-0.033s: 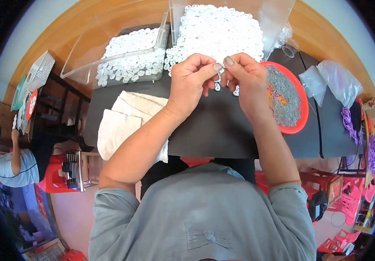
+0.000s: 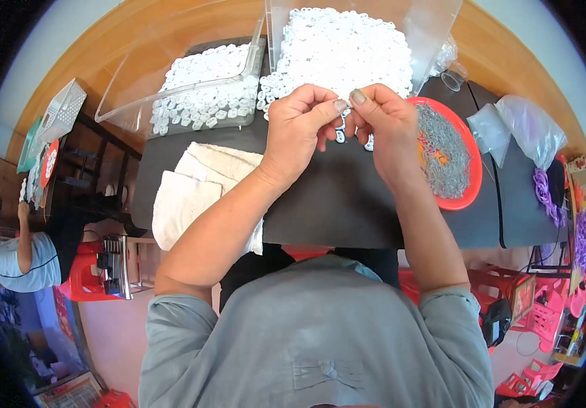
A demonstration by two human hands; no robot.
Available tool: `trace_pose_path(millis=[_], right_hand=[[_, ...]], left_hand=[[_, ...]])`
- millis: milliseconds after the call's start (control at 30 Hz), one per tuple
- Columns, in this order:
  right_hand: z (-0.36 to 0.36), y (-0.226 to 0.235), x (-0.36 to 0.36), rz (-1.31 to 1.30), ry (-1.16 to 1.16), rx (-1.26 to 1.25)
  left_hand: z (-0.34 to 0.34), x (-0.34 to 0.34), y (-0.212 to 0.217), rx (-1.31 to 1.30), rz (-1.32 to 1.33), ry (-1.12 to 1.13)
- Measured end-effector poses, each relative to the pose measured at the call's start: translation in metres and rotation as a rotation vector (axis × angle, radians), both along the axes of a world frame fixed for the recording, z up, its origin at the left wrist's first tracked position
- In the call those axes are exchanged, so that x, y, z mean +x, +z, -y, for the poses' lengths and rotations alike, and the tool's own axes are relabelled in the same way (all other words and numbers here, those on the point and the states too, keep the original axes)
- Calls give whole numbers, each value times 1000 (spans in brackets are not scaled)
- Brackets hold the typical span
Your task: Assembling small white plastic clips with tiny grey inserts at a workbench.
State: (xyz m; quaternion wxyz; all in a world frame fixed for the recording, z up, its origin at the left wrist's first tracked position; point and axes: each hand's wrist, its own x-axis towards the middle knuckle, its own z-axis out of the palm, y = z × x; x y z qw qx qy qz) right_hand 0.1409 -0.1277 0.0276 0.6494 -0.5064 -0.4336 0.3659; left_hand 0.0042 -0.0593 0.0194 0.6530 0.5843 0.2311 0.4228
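Above the dark table, my left hand [image 2: 300, 129] and my right hand [image 2: 385, 122] meet, each closed in a pinch of thumb and fingers. Their thumb tips almost touch. Whatever they pinch is too small and too covered to make out. Just past the fingers lies a big heap of small white plastic pieces with holes [image 2: 340, 51], spilling from a tipped clear bin [image 2: 432, 34]. A few loose white pieces [image 2: 340, 134] lie below my fingers. Close to my right wrist is a round red tray [image 2: 468, 187] of thin grey metal pins, like small nails [image 2: 446, 132], with some orange bits.
A second clear bin [image 2: 249, 120] with white pieces stands at the back left. Folded cream cloths [image 2: 187, 194] lie by my left forearm. Clear plastic bags [image 2: 531, 126] are at the right. Far left, another person [image 2: 28, 262] sits near a white basket [image 2: 62, 109].
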Motion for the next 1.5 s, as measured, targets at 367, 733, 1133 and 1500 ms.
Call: trace_pose_path(millis=[367, 733, 1133, 1500], right_hand=[[-2, 3, -4, 171, -37, 12], [6, 4, -16, 131, -94, 8], [-1, 6, -1, 202, -156, 94], [-1, -1, 0, 831, -239, 217]], left_hand=[[-1, 1, -2, -1, -20, -34], [3, -2, -3, 110, -28, 16], [-3, -2, 2, 35, -9, 18], [-4, -3, 2, 18, -50, -13]])
